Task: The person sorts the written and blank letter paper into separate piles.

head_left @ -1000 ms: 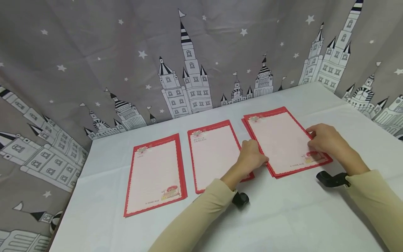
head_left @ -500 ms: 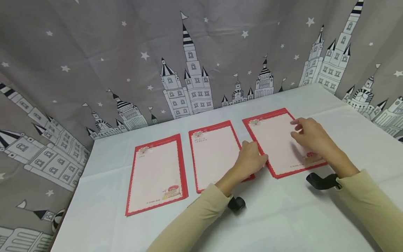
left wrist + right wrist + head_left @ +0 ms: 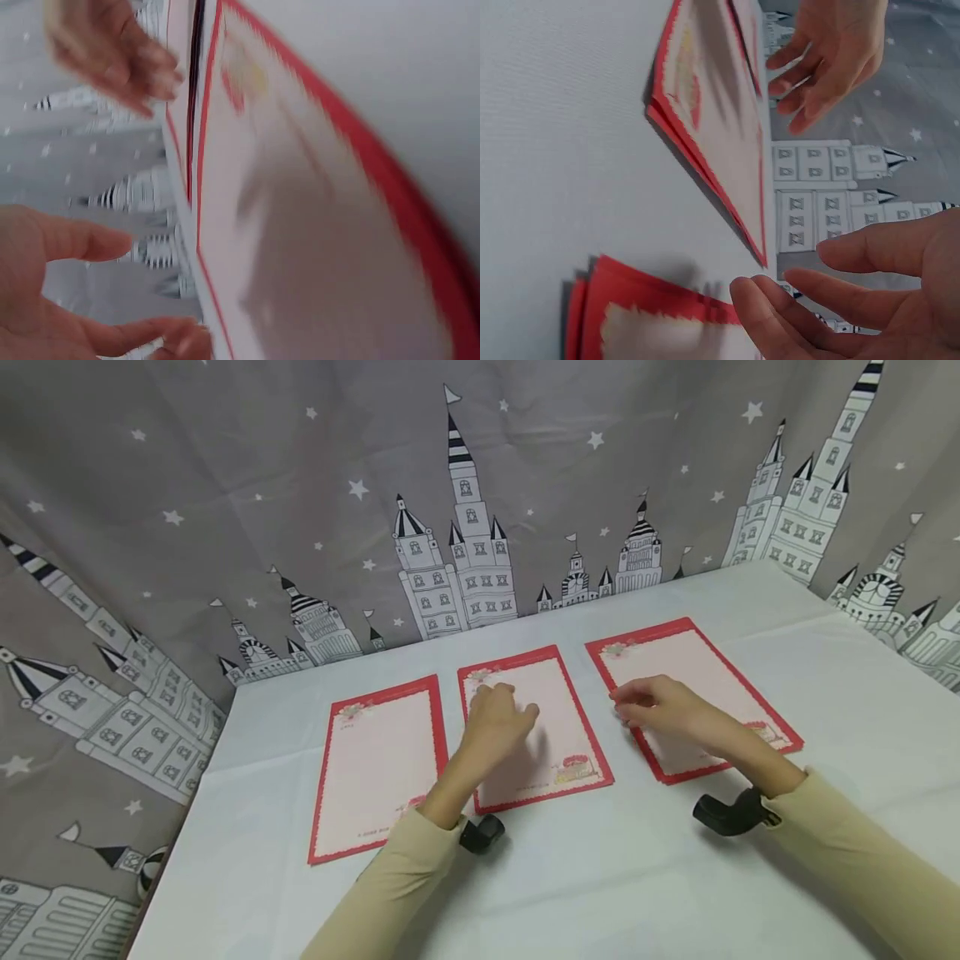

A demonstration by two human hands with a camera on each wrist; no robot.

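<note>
Three small stacks of red-bordered pink letter paper lie in a row. My left hand (image 3: 495,727) hovers over the middle stack (image 3: 561,727), its shadow falling on the top sheet. In the left wrist view the thumb and fingers of this left hand (image 3: 82,300) are spread, with nothing between them. My right hand (image 3: 667,710) is above the left edge of the right stack (image 3: 705,672). The right wrist view shows that right hand (image 3: 870,292) with loosely bent fingers and nothing held. The left stack (image 3: 378,768) lies partly behind the left forearm.
A white cloth covers the table (image 3: 600,877). Behind it hangs a grey curtain (image 3: 315,485) printed with castles and stars. Each sleeve carries a black wrist device, one on the left (image 3: 482,833) and one on the right (image 3: 731,812).
Both hands have moved left: the left hand from the right stack's edge to over the middle stack, the right hand from the right stack's right edge across to its left edge.
</note>
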